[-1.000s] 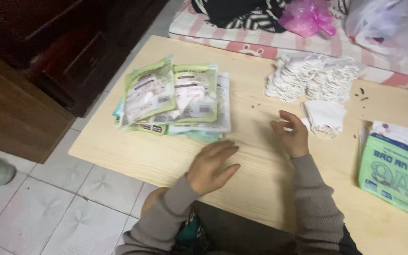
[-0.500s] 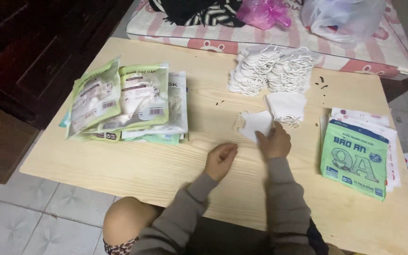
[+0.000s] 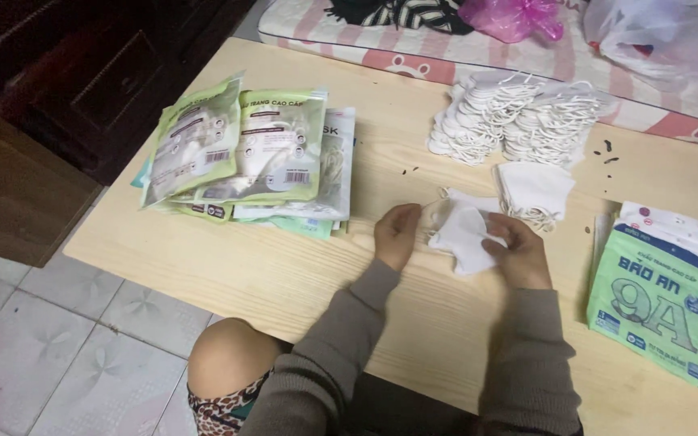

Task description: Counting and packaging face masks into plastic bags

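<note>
Both my hands hold a white folded face mask (image 3: 462, 230) just above the low wooden table (image 3: 284, 266). My left hand (image 3: 396, 232) grips its left edge near the ear loop. My right hand (image 3: 520, 252) pinches its right side. Just beyond the mask lies a small stack of white masks (image 3: 536, 192), and further back two large heaps of white masks with loops (image 3: 519, 117). A spread of filled green and clear mask pouches (image 3: 252, 157) lies to the left of my hands.
A pile of empty green printed pouches (image 3: 660, 299) sits at the table's right edge. Behind the table is a striped mattress with a pink bag (image 3: 515, 16) and a white bag (image 3: 656, 32). Dark wooden furniture (image 3: 50, 89) stands left. My bare knee (image 3: 232, 363) is under the table's near edge.
My left hand has moved right from the bare tabletop to join my right hand. A white mask has come off the small stack and is now held between both hands.
</note>
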